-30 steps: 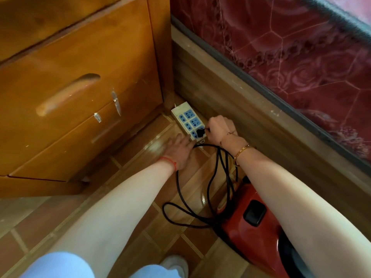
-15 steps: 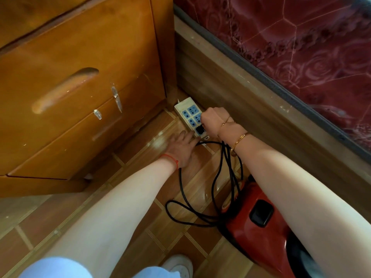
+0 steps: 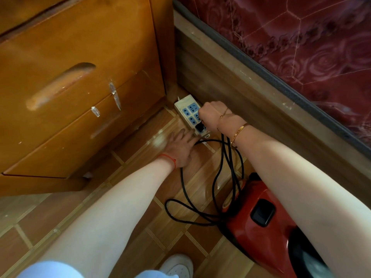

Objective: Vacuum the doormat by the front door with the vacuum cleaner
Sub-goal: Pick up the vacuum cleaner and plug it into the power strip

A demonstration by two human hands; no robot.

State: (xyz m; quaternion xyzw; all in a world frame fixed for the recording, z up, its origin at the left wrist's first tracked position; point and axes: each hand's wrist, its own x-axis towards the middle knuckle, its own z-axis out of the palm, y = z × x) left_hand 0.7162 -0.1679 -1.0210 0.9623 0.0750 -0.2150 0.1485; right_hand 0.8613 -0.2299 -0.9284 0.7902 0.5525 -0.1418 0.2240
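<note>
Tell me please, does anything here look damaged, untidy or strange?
Two things. The wooden drawer front carries torn scraps of clear tape and pale scuffs near its handle. The black cord lies in loose tangled loops on the floor between the power strip and the red vacuum cleaner, an easy thing to trip over.
</note>
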